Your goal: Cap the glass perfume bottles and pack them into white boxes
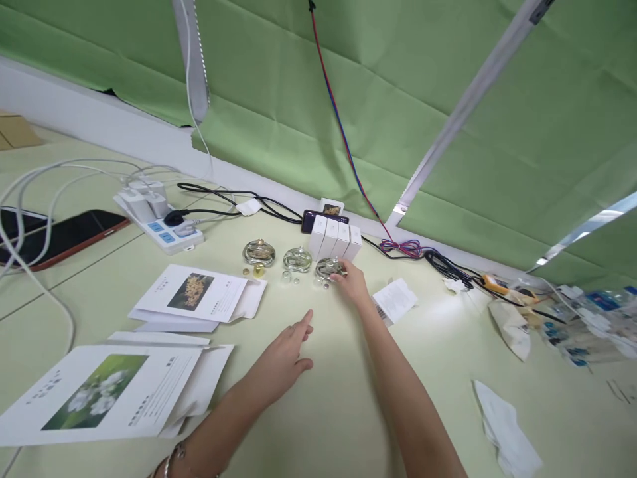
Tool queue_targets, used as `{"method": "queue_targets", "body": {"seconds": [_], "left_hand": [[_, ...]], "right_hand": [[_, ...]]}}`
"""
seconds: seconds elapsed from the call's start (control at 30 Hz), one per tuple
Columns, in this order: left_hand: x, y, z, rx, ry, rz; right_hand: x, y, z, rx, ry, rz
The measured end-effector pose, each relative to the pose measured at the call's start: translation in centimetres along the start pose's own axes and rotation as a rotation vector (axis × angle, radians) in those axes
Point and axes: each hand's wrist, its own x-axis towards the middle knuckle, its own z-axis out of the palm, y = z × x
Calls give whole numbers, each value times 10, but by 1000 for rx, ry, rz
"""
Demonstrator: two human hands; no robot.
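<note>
At the far part of the table, my right hand has its fingers closed on the right side of a rounded glass bottle, partly hidden by the fingertips. My left hand hovers nearer to me, fingers stretched out, with nothing in it. Left of the held bottle stand a second glass bottle and a third one with a gold neck. Small pieces lie in front of them, among them a gold cap and a clear cap. Several narrow white boxes stand just behind the right bottle.
Opened white cartons with flower pictures, one yellow and one white, lie at the left. Behind them is a power strip with cables. A flattened white box and a tissue lie to the right. A phone leans behind the boxes.
</note>
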Motion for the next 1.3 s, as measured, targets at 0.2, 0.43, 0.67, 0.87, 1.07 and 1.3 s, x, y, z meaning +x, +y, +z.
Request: {"method": "queue_targets", "body": {"seconds": [0.2,0.43,0.67,0.87,1.07,1.3], "left_hand": [[0,-1,-1,14,12,24],[2,-1,0,20,20,20],[-4,8,-8,9,69,-10],[-17,33,-35,112,307,223],[-4,59,-30,250,341,590],[10,75,-19,134,380,467]], "right_hand": [[-31,46,-51,-76,314,245],[-59,117,-108,-26,333,434],[-85,61,-120,75,461,-13],[-137,-18,-78,196,499,-486],[-161,-18,-48,291,527,-535],[-152,23,-40,379,305,-278]]}}
